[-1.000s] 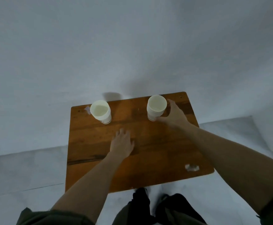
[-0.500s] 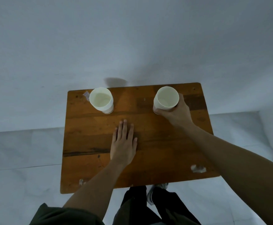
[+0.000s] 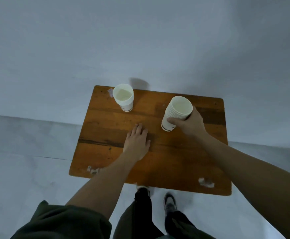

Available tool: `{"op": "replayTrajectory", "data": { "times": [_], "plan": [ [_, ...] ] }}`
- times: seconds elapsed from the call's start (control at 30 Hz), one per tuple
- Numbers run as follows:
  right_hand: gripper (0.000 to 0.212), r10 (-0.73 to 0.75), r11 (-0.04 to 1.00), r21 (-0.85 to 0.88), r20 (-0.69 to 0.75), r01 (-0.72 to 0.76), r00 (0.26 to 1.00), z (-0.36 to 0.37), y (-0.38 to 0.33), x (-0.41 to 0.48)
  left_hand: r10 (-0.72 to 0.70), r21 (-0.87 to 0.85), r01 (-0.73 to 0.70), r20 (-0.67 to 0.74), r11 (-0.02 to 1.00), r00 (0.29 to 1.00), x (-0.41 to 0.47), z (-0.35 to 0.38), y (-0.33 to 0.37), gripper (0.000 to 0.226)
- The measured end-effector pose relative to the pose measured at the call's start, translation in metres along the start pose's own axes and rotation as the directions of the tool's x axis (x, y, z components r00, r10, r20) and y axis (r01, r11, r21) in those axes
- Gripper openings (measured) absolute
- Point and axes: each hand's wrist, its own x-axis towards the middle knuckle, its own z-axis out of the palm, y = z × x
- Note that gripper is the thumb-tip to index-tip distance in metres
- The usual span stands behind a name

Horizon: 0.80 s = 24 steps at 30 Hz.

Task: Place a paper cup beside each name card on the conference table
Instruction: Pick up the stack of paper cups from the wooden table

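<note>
A stack of white paper cups (image 3: 176,112) leans to the right above the right half of the small wooden table (image 3: 175,161), and my right hand (image 3: 190,124) is closed around its side. A second white paper cup (image 3: 124,97) stands upright near the table's back left corner. My left hand (image 3: 137,142) lies flat on the middle of the tabletop, fingers together, holding nothing. No name card is visible.
A small pale scrap (image 3: 110,92) sits at the back left corner beside the standing cup. The table stands against a grey wall, with pale floor on both sides. My legs and shoes (image 3: 170,202) are just below the near edge.
My right hand went from touching the stack to gripping it, then tilted it and drew it nearer. The camera view shifted left. My left hand stayed on the table.
</note>
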Motion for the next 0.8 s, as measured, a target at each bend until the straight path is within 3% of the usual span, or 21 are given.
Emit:
{"op": "replayTrajectory", "data": {
  "times": [0.13, 0.37, 0.6, 0.67, 0.7, 0.77, 0.8],
  "plan": [
    [0.094, -0.081, 0.996, 0.061, 0.179, 0.071, 0.98, 0.003, -0.014, -0.021, -0.159, -0.309, 0.126, -0.083, 0.943, 0.984, -0.042, -0.015, 0.011, 0.054],
    [0.057, -0.191, 0.981, 0.136, 0.505, 0.141, 0.842, 0.036, -0.071, -0.083, -0.374, -0.508, 0.227, -0.208, 0.831, 0.904, -0.159, -0.033, 0.004, 0.069],
    [0.053, -0.214, 0.977, 0.159, 0.747, 0.144, 0.629, 0.127, -0.139, -0.184, -0.605, -0.686, 0.224, -0.382, 0.692, 0.699, -0.303, -0.041, -0.046, 0.064],
    [0.057, -0.221, 0.975, 0.155, 0.792, 0.162, 0.569, 0.151, -0.154, -0.211, -0.67, -0.747, 0.208, -0.39, 0.632, 0.632, -0.333, -0.038, -0.063, 0.062],
    [0.061, -0.24, 0.965, 0.153, 0.835, 0.211, 0.495, 0.189, -0.171, -0.25, -0.738, -0.794, 0.211, -0.382, 0.57, 0.556, -0.379, -0.032, -0.088, 0.063],
    [0.064, -0.245, 0.958, 0.141, 0.855, 0.249, 0.457, 0.212, -0.184, -0.273, -0.782, -0.84, 0.19, -0.357, 0.508, 0.511, -0.404, -0.03, -0.101, 0.063],
    [0.063, -0.245, 0.952, 0.143, 0.883, 0.269, 0.4, 0.236, -0.193, -0.3, -0.817, -0.863, 0.185, -0.346, 0.47, 0.462, -0.433, -0.023, -0.117, 0.063]
  ]
}}
